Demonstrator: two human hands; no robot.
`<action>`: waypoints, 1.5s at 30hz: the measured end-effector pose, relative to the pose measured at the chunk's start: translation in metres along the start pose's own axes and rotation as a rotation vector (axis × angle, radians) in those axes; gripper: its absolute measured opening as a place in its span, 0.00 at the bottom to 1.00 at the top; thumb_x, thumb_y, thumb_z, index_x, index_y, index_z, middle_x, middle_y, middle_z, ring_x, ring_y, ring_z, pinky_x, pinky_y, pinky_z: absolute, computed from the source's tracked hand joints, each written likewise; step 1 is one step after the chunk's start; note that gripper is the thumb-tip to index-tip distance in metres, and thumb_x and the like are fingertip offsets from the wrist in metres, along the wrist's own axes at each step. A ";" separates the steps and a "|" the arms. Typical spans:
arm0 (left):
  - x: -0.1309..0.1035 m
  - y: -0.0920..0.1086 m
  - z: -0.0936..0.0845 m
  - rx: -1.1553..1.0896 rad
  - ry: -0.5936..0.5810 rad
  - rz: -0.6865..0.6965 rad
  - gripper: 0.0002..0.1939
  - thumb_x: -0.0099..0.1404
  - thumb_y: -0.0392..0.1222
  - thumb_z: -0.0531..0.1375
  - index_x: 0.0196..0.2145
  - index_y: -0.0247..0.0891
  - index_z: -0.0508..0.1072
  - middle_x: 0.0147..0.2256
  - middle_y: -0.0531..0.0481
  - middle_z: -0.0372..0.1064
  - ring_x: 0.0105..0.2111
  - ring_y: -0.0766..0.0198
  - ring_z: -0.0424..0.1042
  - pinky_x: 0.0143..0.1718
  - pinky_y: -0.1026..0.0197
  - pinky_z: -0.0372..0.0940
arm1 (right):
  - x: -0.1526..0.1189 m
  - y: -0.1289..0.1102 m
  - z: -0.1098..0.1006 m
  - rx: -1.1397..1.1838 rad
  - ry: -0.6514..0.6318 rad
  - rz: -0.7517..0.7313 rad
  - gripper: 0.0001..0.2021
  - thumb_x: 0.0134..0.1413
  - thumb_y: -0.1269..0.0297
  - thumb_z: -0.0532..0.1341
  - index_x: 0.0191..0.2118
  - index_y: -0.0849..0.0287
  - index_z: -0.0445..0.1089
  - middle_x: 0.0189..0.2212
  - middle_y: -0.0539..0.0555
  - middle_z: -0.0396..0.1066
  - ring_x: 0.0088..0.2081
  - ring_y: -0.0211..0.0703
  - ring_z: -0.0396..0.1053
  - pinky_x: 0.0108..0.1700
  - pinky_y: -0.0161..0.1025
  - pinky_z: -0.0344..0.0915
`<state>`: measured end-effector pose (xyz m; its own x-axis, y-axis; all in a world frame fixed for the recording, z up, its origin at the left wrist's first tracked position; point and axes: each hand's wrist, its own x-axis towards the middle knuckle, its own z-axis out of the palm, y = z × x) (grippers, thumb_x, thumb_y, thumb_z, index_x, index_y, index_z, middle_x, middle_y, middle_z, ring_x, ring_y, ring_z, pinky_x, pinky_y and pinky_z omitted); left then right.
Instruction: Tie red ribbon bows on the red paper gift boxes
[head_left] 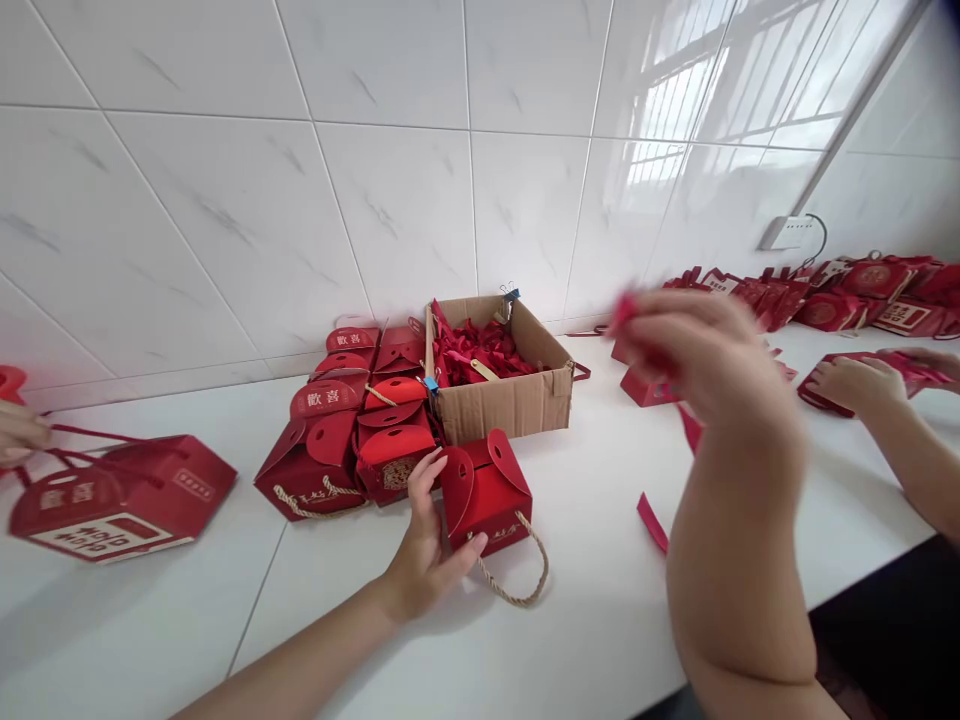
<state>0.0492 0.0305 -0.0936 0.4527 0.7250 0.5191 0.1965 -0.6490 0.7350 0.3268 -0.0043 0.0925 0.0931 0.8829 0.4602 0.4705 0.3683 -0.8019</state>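
Observation:
My left hand (420,550) grips the left side of a red gift box (491,500), thumb at the front and fingers along the side. The box stands upright on the white table, its flaps folded together at the top and a twisted rope handle (536,585) hanging forward. My right hand (690,340) is raised over the table to the right, blurred by motion, with its fingers closed on a red ribbon. Part of a red ribbon (652,522) shows beside my right forearm.
Behind the gift box, an open cardboard box (502,408) holds red ribbons. Several red gift boxes (322,440) are grouped beside it. At far left another person's hand (22,432) holds a red box by its cords. Another person's hands (862,385) work at right. A power strip (786,233) is on the tiled wall.

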 end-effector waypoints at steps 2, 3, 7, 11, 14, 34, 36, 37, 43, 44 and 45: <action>0.000 -0.001 0.000 -0.013 0.018 -0.007 0.37 0.61 0.42 0.57 0.61 0.49 0.39 0.61 0.40 0.33 0.64 0.43 0.35 0.61 0.34 0.41 | 0.013 0.000 0.021 -0.094 -0.327 0.076 0.09 0.50 0.65 0.58 0.23 0.60 0.69 0.17 0.49 0.61 0.20 0.34 0.59 0.22 0.33 0.56; 0.000 -0.002 0.000 -0.014 0.024 -0.008 0.38 0.61 0.42 0.58 0.61 0.48 0.39 0.61 0.40 0.33 0.64 0.43 0.36 0.61 0.35 0.41 | 0.019 0.001 0.030 -0.158 -0.522 0.117 0.09 0.49 0.66 0.58 0.21 0.60 0.68 0.17 0.49 0.61 0.20 0.34 0.59 0.23 0.34 0.56; -0.001 -0.002 0.001 -0.014 0.018 -0.016 0.37 0.60 0.43 0.58 0.60 0.47 0.40 0.61 0.38 0.33 0.63 0.42 0.37 0.60 0.35 0.43 | 0.033 0.012 0.052 -0.314 -0.961 0.190 0.09 0.48 0.67 0.55 0.20 0.61 0.66 0.18 0.49 0.62 0.20 0.34 0.60 0.23 0.33 0.57; 0.000 0.000 0.001 -0.011 0.015 -0.011 0.38 0.59 0.43 0.59 0.60 0.48 0.40 0.61 0.39 0.33 0.64 0.42 0.37 0.60 0.35 0.43 | 0.037 0.019 0.064 -0.265 -1.026 0.174 0.11 0.48 0.68 0.53 0.18 0.61 0.63 0.16 0.48 0.61 0.19 0.32 0.58 0.23 0.33 0.56; 0.000 0.001 0.001 -0.021 0.011 -0.019 0.38 0.59 0.43 0.59 0.60 0.49 0.41 0.61 0.40 0.32 0.64 0.43 0.36 0.60 0.36 0.43 | 0.039 0.022 0.072 -0.268 -1.027 0.189 0.12 0.48 0.68 0.53 0.16 0.61 0.61 0.15 0.48 0.61 0.18 0.31 0.56 0.22 0.33 0.54; 0.019 0.030 -0.014 0.236 0.162 -0.008 0.23 0.65 0.46 0.51 0.57 0.46 0.53 0.63 0.42 0.35 0.64 0.46 0.35 0.61 0.35 0.37 | 0.044 0.032 0.085 -0.257 -1.104 0.184 0.14 0.52 0.64 0.54 0.19 0.61 0.63 0.18 0.49 0.65 0.22 0.34 0.61 0.29 0.34 0.58; 0.040 0.045 -0.021 0.367 0.142 -0.160 0.14 0.64 0.45 0.52 0.48 0.45 0.64 0.62 0.44 0.39 0.63 0.45 0.38 0.60 0.35 0.41 | 0.044 0.031 0.084 -0.257 -1.121 0.181 0.14 0.53 0.63 0.54 0.20 0.61 0.64 0.18 0.48 0.65 0.22 0.34 0.61 0.29 0.34 0.58; 0.051 0.052 -0.024 0.418 0.084 -0.212 0.11 0.63 0.44 0.53 0.44 0.44 0.67 0.60 0.44 0.44 0.62 0.44 0.40 0.59 0.33 0.42 | 0.044 0.030 0.083 -0.254 -1.128 0.175 0.14 0.53 0.62 0.54 0.20 0.61 0.64 0.18 0.48 0.64 0.22 0.34 0.61 0.29 0.34 0.57; 0.083 0.075 -0.033 0.603 -0.175 -0.281 0.07 0.57 0.44 0.55 0.31 0.43 0.72 0.51 0.43 0.56 0.54 0.40 0.52 0.49 0.32 0.56 | 0.042 0.029 0.083 -0.188 -1.142 0.138 0.14 0.54 0.63 0.53 0.20 0.61 0.65 0.19 0.48 0.65 0.22 0.33 0.62 0.29 0.35 0.58; 0.083 0.076 -0.033 0.616 -0.177 -0.257 0.08 0.57 0.45 0.55 0.31 0.43 0.72 0.48 0.43 0.59 0.50 0.42 0.56 0.46 0.36 0.60 | 0.042 0.030 0.083 -0.180 -1.143 0.148 0.14 0.54 0.63 0.53 0.20 0.61 0.65 0.19 0.48 0.65 0.22 0.33 0.62 0.29 0.35 0.59; 0.083 0.076 -0.033 0.627 -0.186 -0.235 0.09 0.58 0.46 0.54 0.32 0.44 0.73 0.45 0.43 0.60 0.47 0.45 0.58 0.44 0.39 0.62 | 0.042 0.031 0.084 -0.175 -1.146 0.152 0.14 0.53 0.63 0.54 0.21 0.61 0.65 0.19 0.48 0.66 0.22 0.33 0.62 0.29 0.35 0.59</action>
<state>0.0729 0.0485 0.0197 0.4675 0.8472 0.2525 0.7473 -0.5313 0.3990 0.2716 0.0684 0.0552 -0.6455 0.6932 -0.3206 0.6451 0.2701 -0.7147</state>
